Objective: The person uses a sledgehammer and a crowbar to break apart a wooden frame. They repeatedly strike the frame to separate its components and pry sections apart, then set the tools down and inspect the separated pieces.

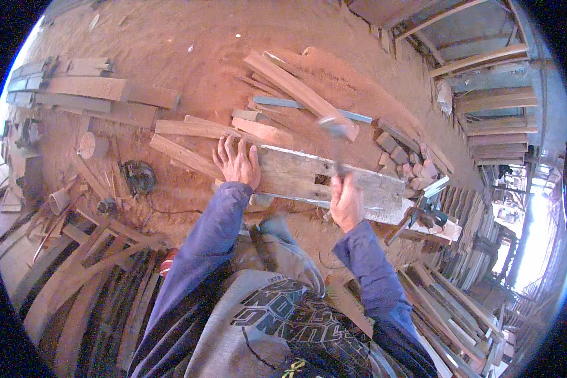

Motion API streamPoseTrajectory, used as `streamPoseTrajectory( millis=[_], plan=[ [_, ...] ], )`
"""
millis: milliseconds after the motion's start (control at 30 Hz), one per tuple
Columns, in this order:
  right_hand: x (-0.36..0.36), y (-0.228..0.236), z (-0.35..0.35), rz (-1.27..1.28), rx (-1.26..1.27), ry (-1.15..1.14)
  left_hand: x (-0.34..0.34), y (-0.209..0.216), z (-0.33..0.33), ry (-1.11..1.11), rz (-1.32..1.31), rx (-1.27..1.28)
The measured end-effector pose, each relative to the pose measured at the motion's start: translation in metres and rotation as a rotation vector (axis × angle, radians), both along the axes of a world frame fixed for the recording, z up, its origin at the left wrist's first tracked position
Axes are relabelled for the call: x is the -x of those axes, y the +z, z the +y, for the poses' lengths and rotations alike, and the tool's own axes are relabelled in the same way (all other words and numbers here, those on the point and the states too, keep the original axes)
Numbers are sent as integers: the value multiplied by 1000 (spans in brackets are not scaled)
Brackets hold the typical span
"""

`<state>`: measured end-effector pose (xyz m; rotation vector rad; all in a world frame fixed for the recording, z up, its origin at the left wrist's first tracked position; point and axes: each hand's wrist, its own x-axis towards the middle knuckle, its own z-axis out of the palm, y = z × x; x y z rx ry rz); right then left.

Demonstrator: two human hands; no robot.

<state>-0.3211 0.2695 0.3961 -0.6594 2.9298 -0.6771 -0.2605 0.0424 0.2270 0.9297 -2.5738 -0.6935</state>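
In front of me a worn wooden plank (288, 169) lies crosswise, with pale, whitish edges and a dark hole in its face. My left hand (239, 165) presses on its left end, fingers spread over the wood. My right hand (348, 203) is closed around the handle of a hammer (337, 128), raised over the plank near the hole. Motion blurs the hammer's head. Beyond the plank's right end sits a dark metal clamp or vise (425, 218) on a pale board.
Loose timber (302, 88) and a blue strip (277, 101) lie beyond the plank on reddish, dusty ground. Small wood blocks (397, 151) are heaped at right. A dark round machine (137, 177) and a bucket (93, 145) stand at left. Curved boards (88, 277) fill the lower left.
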Motion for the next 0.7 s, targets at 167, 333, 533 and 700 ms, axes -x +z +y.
streamPoseTrajectory(
  millis=[167,333,533,700],
  plan=[
    [29,25,17,-254,-503,-24,2,2,0,-1,-27,-9],
    [9,35,-5,-5,198,-81,1,1,0,-18,12,-7],
    [11,7,12,-308,-631,-45,1,6,0,3,20,-48],
    [19,34,11,-55,-241,-15,1,6,4,-7,-3,-30]
  ],
)
